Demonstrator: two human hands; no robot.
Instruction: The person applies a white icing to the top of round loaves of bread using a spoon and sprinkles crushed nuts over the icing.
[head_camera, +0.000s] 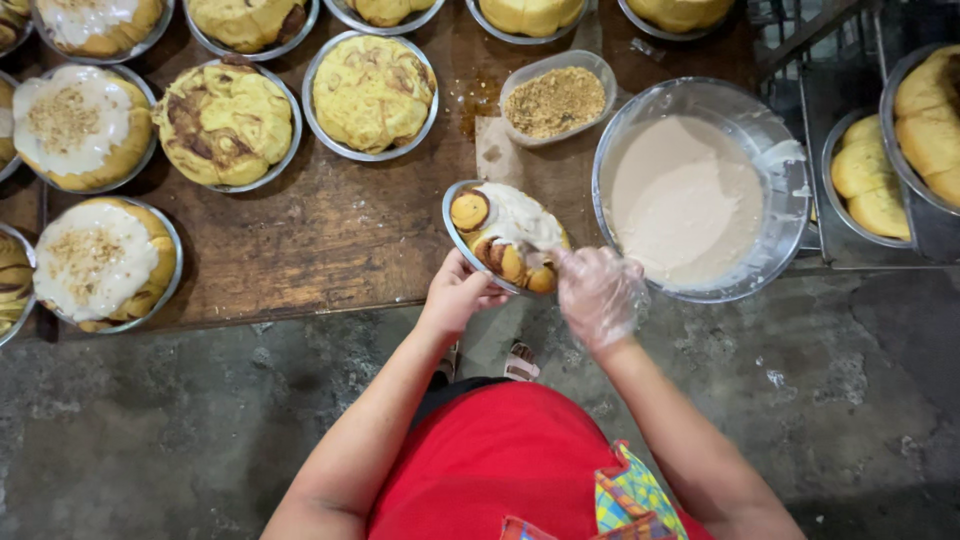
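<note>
The left hand (458, 295), bare, sits just below the middle of the frame with its fingers curled up around the near rim of a small round foil pan (455, 232), gripping it and holding it tilted off the table edge. In the pan is a batch of golden-brown rolls (505, 262), partly covered with pale cream icing (515, 215). The right hand (598, 292), in a thin clear plastic glove, is just right of the pan, fingers bunched together and touching the icing at the pan's lower right edge; whether it pinches anything between them cannot be told.

Right of the hands, at centre right of the frame, stands a large clear bowl (790, 215) holding more of the pale icing (683, 200). Above the held pan, a small clear plastic tub (590, 68) holds brown crumbs (556, 100). Both rest on a dark wooden table (330, 230), which fills the upper left and centre.

Across the upper left are more foil pans of rolls: two plain ones at upper centre (371, 95) and (225, 125), and two iced and crumb-topped at the left edge (78, 125) and (100, 262). Further pans are cut off along the top edge. At the far right, pans of plain rolls (868, 180) sit on a metal rack (800, 40). The person's red apron (490, 470) fills the bottom centre over a grey concrete floor (150, 430).
</note>
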